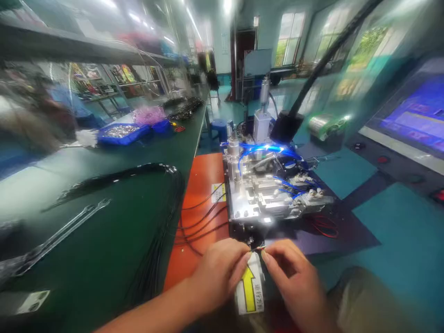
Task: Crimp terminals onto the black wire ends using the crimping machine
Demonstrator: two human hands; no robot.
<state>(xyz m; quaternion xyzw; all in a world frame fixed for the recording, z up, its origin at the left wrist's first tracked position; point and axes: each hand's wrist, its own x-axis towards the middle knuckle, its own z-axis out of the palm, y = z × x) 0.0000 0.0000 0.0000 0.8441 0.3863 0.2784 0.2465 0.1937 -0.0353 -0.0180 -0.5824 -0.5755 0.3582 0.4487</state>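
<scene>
Left hand (222,264) and right hand (295,274): thumb and forefinger of each pinching thin wires (258,249). Location: between the fingertips, by the arrow label (249,289), before the metal machine (265,199). Handling, as judged: light grip, fingertips close, strands kept untangled.

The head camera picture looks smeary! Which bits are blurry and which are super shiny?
In the head view, the upper-left shelf and right-hand screen are smeared; glare shines on the metal machine and blue tube; the yellow arrow looks clearer; the wire at the fingers is too tiny to see well.
</scene>
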